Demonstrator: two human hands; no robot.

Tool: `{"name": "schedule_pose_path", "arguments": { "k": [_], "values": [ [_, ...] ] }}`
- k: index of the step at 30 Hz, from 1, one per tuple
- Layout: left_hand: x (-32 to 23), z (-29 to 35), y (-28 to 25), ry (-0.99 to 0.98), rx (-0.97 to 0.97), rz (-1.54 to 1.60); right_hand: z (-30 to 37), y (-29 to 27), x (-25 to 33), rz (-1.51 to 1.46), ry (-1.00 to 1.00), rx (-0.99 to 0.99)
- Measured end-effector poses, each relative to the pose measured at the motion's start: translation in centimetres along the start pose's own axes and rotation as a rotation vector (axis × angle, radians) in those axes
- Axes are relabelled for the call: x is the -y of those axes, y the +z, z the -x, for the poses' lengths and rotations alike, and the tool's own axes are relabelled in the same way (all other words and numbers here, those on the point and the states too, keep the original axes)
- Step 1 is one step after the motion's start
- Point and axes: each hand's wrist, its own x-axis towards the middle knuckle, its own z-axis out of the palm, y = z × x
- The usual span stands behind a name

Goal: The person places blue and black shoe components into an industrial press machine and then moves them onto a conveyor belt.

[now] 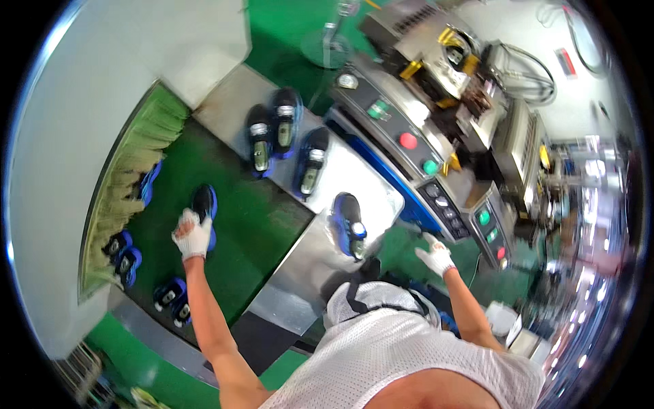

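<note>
My left hand (193, 235), in a white glove, reaches over the green belt. It overlaps the left side of a black shoe with a blue sole (203, 200). The thumb stands apart from the partly curled fingers, and the shoe's toe and heel ends show past the hand. My right hand (436, 258), also gloved, hangs in the air at the right with its fingers spread and nothing in it. Close to it is the front edge of a machine (436, 204). Between my hands, a single black and blue shoe (349, 225) lies on a shiny metal table (289, 276).
Three more shoes (259, 140) stand on the table's far part. Several shoes (127, 264) lie on the belt (252, 218) at the left, some by a pale fringed curtain (129, 184) under a white housing (157, 41). The machine carries red and green buttons (408, 141).
</note>
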Motion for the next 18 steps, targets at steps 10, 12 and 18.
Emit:
{"name": "schedule_pose_path", "arguments": {
  "k": [10,12,18],
  "values": [
    [-21.0,18.8,-8.2,-0.092,0.405,1.237,1.4,-3.3,7.7,-0.517,-0.302,0.239],
    [-26.7,20.2,-10.9,-0.094,0.501,1.773,0.6,-3.8,7.5,-0.919,-0.447,0.557],
    [-43.2,12.8,-20.8,0.737,0.708,0.655,-0.2,-9.6,5.5,-1.943,-0.568,1.108]
  ]
}}
